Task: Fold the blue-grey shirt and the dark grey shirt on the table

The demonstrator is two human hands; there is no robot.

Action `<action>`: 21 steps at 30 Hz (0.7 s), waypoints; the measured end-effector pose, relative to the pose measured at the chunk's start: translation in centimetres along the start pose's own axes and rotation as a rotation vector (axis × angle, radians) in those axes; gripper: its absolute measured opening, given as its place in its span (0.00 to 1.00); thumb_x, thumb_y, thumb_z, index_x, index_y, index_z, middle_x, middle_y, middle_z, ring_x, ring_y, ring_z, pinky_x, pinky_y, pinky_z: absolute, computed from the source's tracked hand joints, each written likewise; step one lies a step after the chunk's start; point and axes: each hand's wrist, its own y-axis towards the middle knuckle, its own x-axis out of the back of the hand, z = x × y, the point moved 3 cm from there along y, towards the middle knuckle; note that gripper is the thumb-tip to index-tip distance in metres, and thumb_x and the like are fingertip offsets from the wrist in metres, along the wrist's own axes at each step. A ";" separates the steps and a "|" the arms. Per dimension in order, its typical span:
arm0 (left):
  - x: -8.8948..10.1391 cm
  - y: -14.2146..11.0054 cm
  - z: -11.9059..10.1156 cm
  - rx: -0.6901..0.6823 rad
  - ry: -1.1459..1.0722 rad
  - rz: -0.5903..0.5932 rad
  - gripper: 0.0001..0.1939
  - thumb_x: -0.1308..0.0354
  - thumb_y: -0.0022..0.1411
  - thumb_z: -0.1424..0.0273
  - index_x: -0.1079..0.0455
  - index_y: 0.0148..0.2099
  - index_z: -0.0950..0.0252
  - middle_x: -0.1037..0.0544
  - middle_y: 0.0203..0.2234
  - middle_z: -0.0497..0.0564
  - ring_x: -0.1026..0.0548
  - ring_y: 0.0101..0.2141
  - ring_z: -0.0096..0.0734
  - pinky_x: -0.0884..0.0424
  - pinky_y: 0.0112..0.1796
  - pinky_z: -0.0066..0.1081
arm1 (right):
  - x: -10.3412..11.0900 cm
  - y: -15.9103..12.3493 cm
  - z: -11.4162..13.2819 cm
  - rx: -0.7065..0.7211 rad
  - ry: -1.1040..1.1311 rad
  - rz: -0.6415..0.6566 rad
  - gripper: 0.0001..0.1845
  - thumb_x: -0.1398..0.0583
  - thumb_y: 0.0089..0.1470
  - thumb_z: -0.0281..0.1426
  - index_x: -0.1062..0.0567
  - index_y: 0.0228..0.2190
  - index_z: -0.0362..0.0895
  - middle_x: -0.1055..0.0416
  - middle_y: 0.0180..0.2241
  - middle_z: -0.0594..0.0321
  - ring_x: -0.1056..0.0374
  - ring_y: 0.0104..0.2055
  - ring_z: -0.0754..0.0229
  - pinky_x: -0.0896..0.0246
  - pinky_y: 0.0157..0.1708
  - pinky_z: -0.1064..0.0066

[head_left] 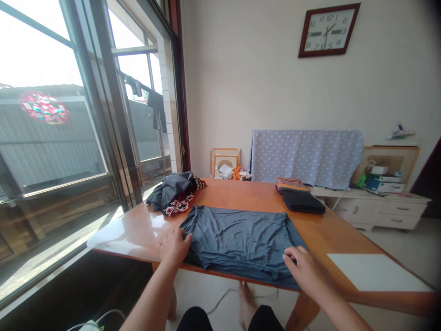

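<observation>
A thin, wrinkled grey-blue garment [241,239] lies spread in a rough rectangle along the near edge of the wooden table [234,193]. My left hand [175,243] rests at its left edge, thumb apart from the fingers and touching the cloth. At the right edge, my right hand [300,263] has its fingers curled in against the fabric. Small creases run across the middle of the garment, and its lower hem shows in uneven layers.
A loose heap of clothes [174,191] sits at the table's far left. Folded clothes [299,197] are stacked at the far right. A white sheet [375,271] lies on the right side. Behind stand a low white cabinet [375,209] and a polka-dot cloth [303,156]; windows line the left.
</observation>
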 end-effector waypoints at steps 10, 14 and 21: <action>1.0 0.5 0.7 0.083 0.023 0.016 0.10 0.50 0.59 0.62 0.29 0.39 0.58 0.20 0.40 0.56 0.25 0.46 0.55 0.37 0.46 0.55 | -0.4 0.3 -0.6 0.000 -0.027 0.040 0.11 0.45 0.57 0.39 0.24 0.35 0.51 0.27 0.38 0.61 0.28 0.37 0.55 0.41 0.32 0.68; 1.2 2.0 0.1 0.060 0.029 -0.003 0.12 0.51 0.61 0.61 0.29 0.41 0.58 0.21 0.42 0.58 0.25 0.46 0.55 0.35 0.45 0.52 | -0.4 0.8 -0.7 0.009 -0.010 0.069 0.12 0.46 0.58 0.41 0.24 0.35 0.52 0.27 0.36 0.61 0.28 0.34 0.55 0.40 0.33 0.67; -0.2 7.6 -1.7 -0.027 -0.002 -0.002 0.14 0.52 0.63 0.61 0.27 0.43 0.57 0.21 0.45 0.57 0.24 0.45 0.49 0.32 0.41 0.40 | 0.2 1.7 1.2 -0.002 0.052 0.016 0.15 0.47 0.60 0.44 0.24 0.37 0.52 0.25 0.39 0.61 0.27 0.38 0.55 0.38 0.34 0.67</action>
